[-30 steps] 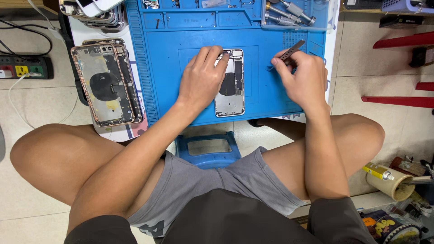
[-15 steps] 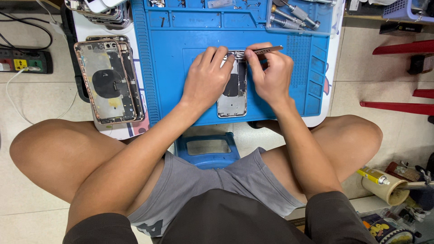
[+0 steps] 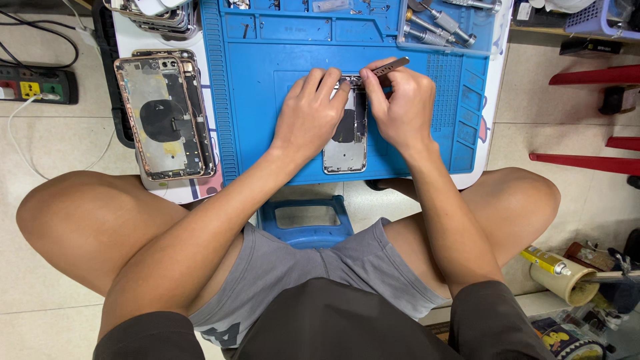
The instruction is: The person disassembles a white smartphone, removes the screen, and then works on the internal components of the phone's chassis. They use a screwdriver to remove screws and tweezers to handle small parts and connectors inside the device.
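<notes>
Blue stool between the knees, blue work mat beyond it.
On the mat lies an opened phone housing; the left hand presses flat on its left edge, the right hand pinches metal tweezers at its far end. Further left lie stacked phone frames; screwdrivers sit at the far edge.
</notes>
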